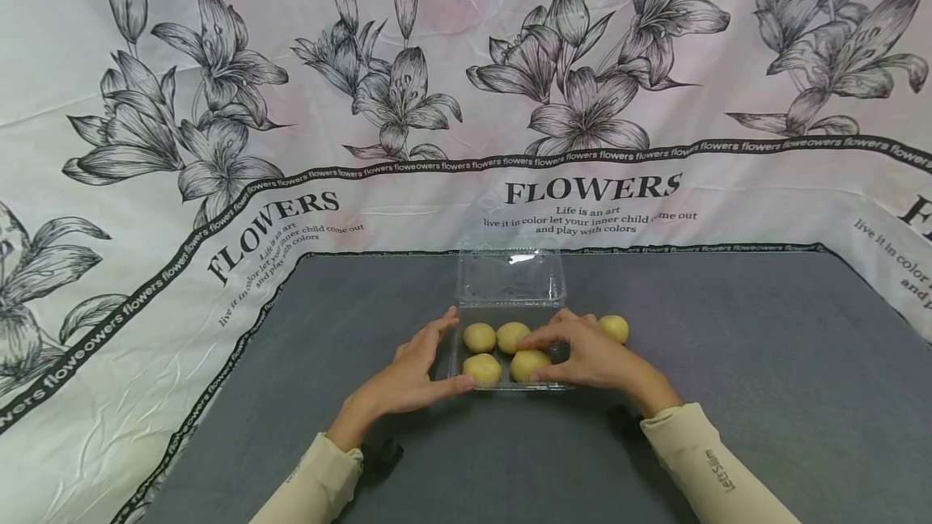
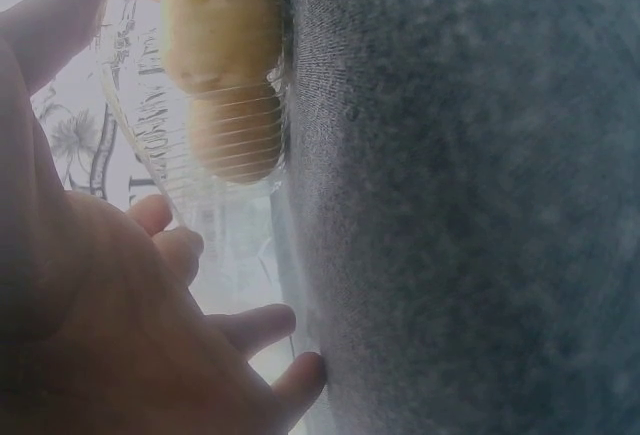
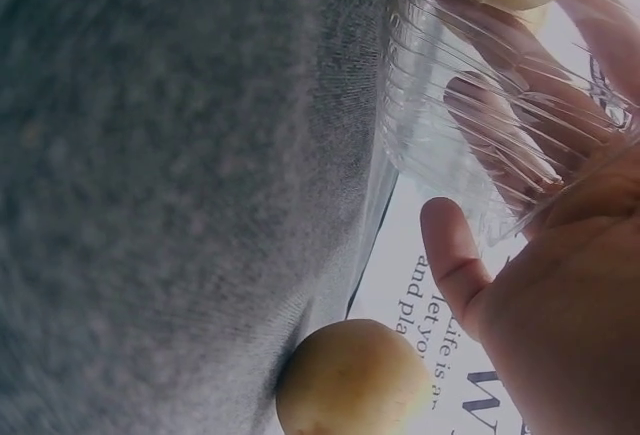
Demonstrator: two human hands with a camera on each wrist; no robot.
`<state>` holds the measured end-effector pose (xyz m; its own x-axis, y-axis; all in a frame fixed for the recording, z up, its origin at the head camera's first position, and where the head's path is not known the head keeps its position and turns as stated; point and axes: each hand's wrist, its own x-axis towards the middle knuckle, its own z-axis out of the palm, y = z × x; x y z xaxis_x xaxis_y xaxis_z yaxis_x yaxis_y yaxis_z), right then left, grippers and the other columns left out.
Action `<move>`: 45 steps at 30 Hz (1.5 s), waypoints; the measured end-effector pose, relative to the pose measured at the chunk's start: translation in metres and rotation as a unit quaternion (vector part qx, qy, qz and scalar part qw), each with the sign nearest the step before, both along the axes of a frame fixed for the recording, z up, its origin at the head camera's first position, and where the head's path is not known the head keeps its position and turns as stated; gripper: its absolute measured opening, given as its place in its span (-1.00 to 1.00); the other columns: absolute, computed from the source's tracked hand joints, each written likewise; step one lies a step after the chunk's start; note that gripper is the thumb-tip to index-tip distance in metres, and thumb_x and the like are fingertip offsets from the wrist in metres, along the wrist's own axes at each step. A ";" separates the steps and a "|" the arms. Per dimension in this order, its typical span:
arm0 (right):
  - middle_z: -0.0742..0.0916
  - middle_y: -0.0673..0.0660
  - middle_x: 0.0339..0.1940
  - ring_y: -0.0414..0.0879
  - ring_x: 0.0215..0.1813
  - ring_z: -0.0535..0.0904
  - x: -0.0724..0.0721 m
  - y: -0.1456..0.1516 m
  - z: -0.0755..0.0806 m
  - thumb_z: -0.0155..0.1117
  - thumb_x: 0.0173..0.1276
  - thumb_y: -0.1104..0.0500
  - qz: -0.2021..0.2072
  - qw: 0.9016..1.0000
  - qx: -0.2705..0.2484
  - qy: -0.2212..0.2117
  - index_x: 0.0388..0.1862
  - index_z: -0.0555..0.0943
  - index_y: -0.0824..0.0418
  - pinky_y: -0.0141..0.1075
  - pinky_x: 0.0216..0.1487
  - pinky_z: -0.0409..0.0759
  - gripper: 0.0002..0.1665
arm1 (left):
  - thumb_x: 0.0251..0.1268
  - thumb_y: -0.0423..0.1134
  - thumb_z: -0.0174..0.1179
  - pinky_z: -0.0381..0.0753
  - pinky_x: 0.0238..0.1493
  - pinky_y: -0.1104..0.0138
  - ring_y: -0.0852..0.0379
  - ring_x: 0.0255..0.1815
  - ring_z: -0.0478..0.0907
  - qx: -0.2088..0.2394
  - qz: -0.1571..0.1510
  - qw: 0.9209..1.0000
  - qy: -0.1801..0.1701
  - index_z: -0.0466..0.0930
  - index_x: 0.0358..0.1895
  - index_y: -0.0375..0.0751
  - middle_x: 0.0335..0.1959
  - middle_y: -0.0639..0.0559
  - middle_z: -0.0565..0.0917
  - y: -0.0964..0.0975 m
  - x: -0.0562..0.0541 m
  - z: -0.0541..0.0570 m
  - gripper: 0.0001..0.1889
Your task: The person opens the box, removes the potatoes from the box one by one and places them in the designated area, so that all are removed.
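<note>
A: ok what's the right hand (image 1: 586,356) doing?

B: Thumb and fingers round a potato (image 1: 530,365), the lower right of four in the clear box (image 1: 510,315), just below mid-frame.

A: and the left hand (image 1: 404,380)?

B: Fingers spread wide at the box's left side. Probably touching, but the left wrist shot's kinda washed out.

A: anything else?

B: Lid (image 1: 510,277) stands open above, loose potato (image 1: 615,328) on the grey table (image 1: 764,370) to the right.
</note>
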<state>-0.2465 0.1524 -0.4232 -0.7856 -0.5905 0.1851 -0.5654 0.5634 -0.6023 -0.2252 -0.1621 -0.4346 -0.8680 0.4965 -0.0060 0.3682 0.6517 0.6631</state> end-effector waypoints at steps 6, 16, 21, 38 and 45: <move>0.74 -0.19 -0.20 -0.09 -0.10 0.50 0.000 0.001 -0.002 0.66 0.09 0.00 0.000 1.000 -0.008 0.007 0.05 0.79 -0.10 -0.16 -0.03 0.15 -0.51 | 0.33 0.26 0.26 -0.10 0.53 -0.33 -0.04 0.72 -0.12 -0.002 0.000 1.000 0.000 -0.09 0.65 0.03 0.71 0.26 -0.19 0.001 0.000 0.001 -0.01; 0.75 -0.20 -0.19 -0.19 -0.09 0.51 -0.001 0.001 -0.004 0.65 0.10 0.00 -0.001 1.000 -0.018 0.017 0.02 0.80 -0.09 -0.12 0.03 0.18 -0.55 | 0.34 0.26 0.26 -0.12 0.53 -0.32 -0.03 0.72 -0.11 -0.001 -0.001 1.000 -0.004 -0.11 0.65 0.05 0.71 0.26 -0.21 0.001 0.001 0.001 -0.01; 0.75 -0.18 -0.19 -0.14 -0.08 0.53 -0.001 0.002 -0.004 0.65 0.10 0.01 0.001 1.000 -0.025 0.016 0.01 0.80 -0.07 -0.09 0.05 0.17 -0.56 | 0.34 0.26 0.25 -0.13 0.53 -0.33 -0.02 0.72 -0.14 -0.001 0.001 1.000 -0.007 -0.10 0.65 0.07 0.71 0.27 -0.21 0.001 0.001 0.000 -0.02; 0.80 -0.19 -0.11 -0.06 -0.08 0.54 -0.001 0.007 -0.003 0.63 0.14 -0.03 0.002 0.998 -0.058 0.014 0.02 0.79 -0.06 -0.10 0.08 0.17 -0.57 | 0.34 0.25 0.25 -0.11 0.51 -0.36 -0.07 0.72 -0.14 0.005 -0.002 1.000 -0.010 -0.09 0.65 -0.01 0.71 0.23 -0.19 0.002 0.001 0.000 -0.02; 0.81 -0.22 -0.06 -0.03 -0.08 0.54 0.001 0.011 0.008 0.65 0.10 -0.02 -0.026 0.997 -0.065 0.020 0.01 0.79 -0.13 -0.11 0.08 0.25 -0.56 | 0.35 0.23 0.26 -0.11 0.51 -0.36 -0.07 0.72 -0.15 0.007 -0.004 1.000 -0.009 -0.09 0.65 -0.03 0.71 0.22 -0.20 0.002 0.001 0.002 -0.02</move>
